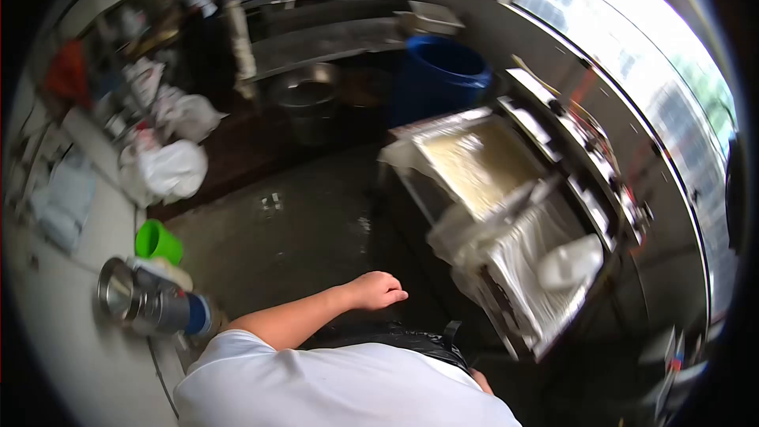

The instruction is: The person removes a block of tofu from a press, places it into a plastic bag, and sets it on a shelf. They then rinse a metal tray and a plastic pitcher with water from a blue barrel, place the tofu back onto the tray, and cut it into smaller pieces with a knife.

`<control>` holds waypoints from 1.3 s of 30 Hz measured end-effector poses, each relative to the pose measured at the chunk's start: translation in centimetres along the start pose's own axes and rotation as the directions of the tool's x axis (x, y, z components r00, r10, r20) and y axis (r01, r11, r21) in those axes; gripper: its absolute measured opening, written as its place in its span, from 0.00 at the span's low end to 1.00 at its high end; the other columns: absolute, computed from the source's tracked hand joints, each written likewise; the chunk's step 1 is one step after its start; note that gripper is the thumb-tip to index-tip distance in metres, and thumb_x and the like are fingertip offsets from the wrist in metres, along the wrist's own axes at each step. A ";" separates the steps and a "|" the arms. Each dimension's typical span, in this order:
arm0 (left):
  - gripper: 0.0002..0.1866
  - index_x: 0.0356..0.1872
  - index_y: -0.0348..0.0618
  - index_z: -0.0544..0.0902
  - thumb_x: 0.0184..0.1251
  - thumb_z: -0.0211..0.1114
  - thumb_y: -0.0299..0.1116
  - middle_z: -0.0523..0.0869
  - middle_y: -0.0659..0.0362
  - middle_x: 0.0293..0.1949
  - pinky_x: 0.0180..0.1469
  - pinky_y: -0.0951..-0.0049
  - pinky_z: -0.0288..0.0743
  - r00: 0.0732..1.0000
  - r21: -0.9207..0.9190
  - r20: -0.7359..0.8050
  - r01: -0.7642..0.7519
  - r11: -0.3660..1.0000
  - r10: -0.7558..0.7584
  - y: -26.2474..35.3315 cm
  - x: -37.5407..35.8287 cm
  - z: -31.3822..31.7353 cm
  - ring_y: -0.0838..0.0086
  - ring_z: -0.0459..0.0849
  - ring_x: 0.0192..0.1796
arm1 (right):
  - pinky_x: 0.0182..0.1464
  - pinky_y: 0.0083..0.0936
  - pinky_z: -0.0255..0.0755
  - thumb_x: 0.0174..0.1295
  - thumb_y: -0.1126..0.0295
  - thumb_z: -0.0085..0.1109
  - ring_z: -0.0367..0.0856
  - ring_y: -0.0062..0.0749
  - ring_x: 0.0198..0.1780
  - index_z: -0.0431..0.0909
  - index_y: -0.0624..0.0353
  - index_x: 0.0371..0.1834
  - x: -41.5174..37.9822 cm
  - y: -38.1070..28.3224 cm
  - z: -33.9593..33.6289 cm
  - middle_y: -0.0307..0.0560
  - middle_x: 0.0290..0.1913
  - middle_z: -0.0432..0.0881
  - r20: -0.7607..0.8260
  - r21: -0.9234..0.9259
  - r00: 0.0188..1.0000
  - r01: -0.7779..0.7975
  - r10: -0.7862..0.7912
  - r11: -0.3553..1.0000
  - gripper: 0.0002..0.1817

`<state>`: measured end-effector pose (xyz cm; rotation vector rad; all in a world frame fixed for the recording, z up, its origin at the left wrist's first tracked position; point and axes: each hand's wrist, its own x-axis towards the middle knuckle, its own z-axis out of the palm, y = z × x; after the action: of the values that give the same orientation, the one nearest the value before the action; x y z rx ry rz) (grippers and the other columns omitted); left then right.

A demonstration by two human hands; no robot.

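Observation:
My left hand hangs in front of my body above the dark floor, its fingers curled in with nothing visible in them. Of my right arm only a small patch of skin shows beside my white shirt; its fingers are hidden. To the right of my left hand stands a metal tray lined with clear plastic sheet, with a whitish plastic container lying on it. Behind that, a rectangular metal tray holds a pale yellow, shiny mass. Black plastic-like material covers my waist.
A blue barrel and a metal pot stand farther back. On the left are a metal machine with a funnel, a green bucket and white plastic bags. Another person is at the back left. The floor looks wet.

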<state>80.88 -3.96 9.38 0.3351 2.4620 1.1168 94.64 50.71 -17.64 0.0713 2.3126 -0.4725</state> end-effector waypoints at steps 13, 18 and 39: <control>0.51 0.81 0.31 0.65 0.77 0.54 0.71 0.54 0.38 0.85 0.84 0.45 0.42 0.817 -0.639 -0.324 -0.561 0.527 0.477 -2.5 -22.5 -19.0 0.46 0.48 0.88 | 0.83 0.64 0.36 0.77 0.46 0.56 0.55 0.69 0.84 0.68 0.80 0.75 -3.0 -67.3 -29.1 0.81 0.78 0.64 0.292 0.946 -0.389 0.253 -0.874 0.204 0.42; 0.48 0.81 0.32 0.66 0.79 0.54 0.68 0.57 0.38 0.84 0.84 0.47 0.46 0.850 -0.665 -0.501 -0.498 0.557 0.162 -6.5 -22.6 -25.3 0.46 0.52 0.87 | 0.84 0.62 0.36 0.75 0.57 0.62 0.52 0.67 0.86 0.70 0.77 0.75 8.2 -76.2 -29.5 0.77 0.80 0.62 0.312 0.944 -0.415 0.033 -0.855 0.328 0.36; 0.35 0.64 0.38 0.83 0.67 0.70 0.57 0.88 0.41 0.60 0.68 0.53 0.76 -0.232 -0.673 0.402 0.581 -0.458 -0.886 -53.0 -38.2 -18.9 0.48 0.85 0.65 | 0.69 0.52 0.67 0.65 0.46 0.68 0.73 0.51 0.70 0.85 0.53 0.63 53.4 -104.8 -15.9 0.57 0.62 0.84 0.488 -0.666 0.871 0.411 -0.054 0.623 0.30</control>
<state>103.42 -65.33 -9.32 -2.0749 1.0807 1.0824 25.88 -45.88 -11.84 -0.7040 1.8981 0.3750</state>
